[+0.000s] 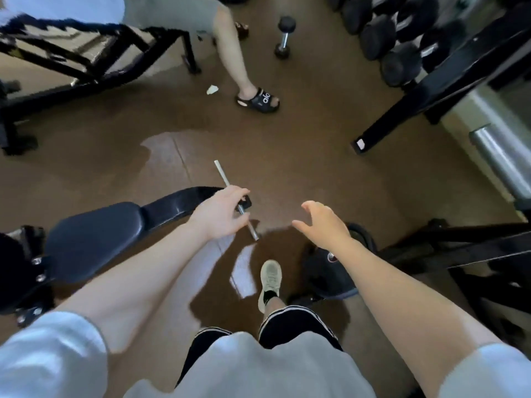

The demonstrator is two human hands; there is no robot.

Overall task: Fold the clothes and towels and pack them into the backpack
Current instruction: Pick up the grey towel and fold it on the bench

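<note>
Backpack [327,275] sits on the brown floor [301,133], black, partly hidden under the right forearm, just below and behind the right grip [321,225]. Right grip is spread, fingers loosely arched, holding nothing, hovering above the bag's upper edge; contact with the bag can't be confirmed. Left grip [222,214] is wrapped round a thin metal rod [222,175], which runs diagonally, one end sticking out up-left past the fingers, the other end poking out below the thumb side. Directly left of that grip: a black padded bench [94,234] with a curved seat end touching or just under the knuckles; can't tell which. Between the two grips, bare floor with a shiny light patch. Below both grips: the person's light sneaker [270,282], black shorts with white stripes, grey shirt, pale sleeves. Well beyond the grips, far side: another person's leg in a black sandal [260,100], a scrap of white paper [212,89] near it, a single dumbbell [284,37] lying on the floor. Far right of the right grip: a rack of black dumbbells [402,41] on a black frame, plus a steel roller. Far left: another black frame draped with a patterned towel [43,33], blurred.
</note>
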